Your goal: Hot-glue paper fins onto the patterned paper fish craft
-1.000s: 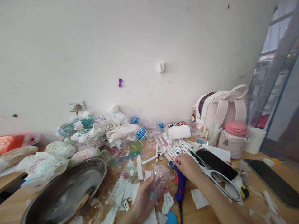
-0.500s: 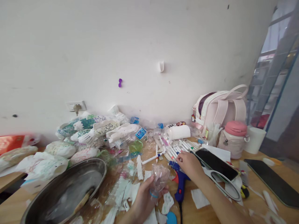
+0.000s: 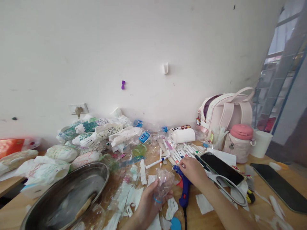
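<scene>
My left hand (image 3: 150, 201) is wrapped round a clear plastic bottle piece (image 3: 165, 182), which has a blue ring near its lower end. The piece is held low over the scraps at the front of the table. My right hand (image 3: 193, 171) is closed, its fingertips curled together beside the head of a blue glue gun (image 3: 184, 190). Whatever is between those fingers, if anything, is hidden. Just beyond them lie several white markers (image 3: 177, 156) with coloured ends. The glue gun's black cable (image 3: 185, 218) runs toward the front edge.
A dark metal basin (image 3: 106, 171) stands at left, before a heap of paper-wrapped, coloured shapes (image 3: 96, 132). Paper scraps (image 3: 129, 195) litter the front. At right are a phone (image 3: 223, 167), white-handled scissors (image 3: 230, 188), a pink jar (image 3: 238, 147), a white cup (image 3: 261, 143) and a backpack (image 3: 223, 111).
My right hand has shifted slightly left, fingertips still curled near the glue gun's head. My left hand stays in place with the bottle piece.
</scene>
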Motion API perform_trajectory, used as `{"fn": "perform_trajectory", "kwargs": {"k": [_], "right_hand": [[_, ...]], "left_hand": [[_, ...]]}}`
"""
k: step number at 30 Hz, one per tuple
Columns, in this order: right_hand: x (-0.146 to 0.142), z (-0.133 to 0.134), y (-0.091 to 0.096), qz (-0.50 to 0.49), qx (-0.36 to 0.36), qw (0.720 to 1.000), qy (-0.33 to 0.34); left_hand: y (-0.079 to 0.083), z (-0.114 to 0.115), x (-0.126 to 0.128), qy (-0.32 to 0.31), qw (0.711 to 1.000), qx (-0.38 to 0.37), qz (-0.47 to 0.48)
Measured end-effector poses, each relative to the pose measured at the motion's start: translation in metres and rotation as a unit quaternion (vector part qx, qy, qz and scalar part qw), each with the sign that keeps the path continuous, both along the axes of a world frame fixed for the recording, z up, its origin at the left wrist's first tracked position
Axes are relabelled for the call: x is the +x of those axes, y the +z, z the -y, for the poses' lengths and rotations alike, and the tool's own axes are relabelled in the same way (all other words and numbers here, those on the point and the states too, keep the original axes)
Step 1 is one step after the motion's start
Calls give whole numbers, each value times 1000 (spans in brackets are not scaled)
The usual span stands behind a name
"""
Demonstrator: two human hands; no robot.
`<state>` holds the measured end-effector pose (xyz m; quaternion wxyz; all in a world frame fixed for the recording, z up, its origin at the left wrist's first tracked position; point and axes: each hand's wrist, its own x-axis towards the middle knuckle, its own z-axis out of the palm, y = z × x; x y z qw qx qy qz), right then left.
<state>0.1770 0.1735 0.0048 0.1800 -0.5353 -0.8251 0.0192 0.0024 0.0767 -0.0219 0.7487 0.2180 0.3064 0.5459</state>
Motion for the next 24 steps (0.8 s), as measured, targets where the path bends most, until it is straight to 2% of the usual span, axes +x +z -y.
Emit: {"fn": "perform_trajectory", "kwargs": {"k": [7, 17, 24], "right_hand": [[2, -1, -2, -53, -16, 998, 8], [0, 1, -4, -148, 6, 989, 30], [-1, 5, -6, -176, 18, 983, 39]], "left_hand": [[-1, 0, 0, 4, 1000, -3, -3], [0, -1, -3, -23, 999, -5, 26], [-1, -1, -3, -12, 999, 7, 39]]}}
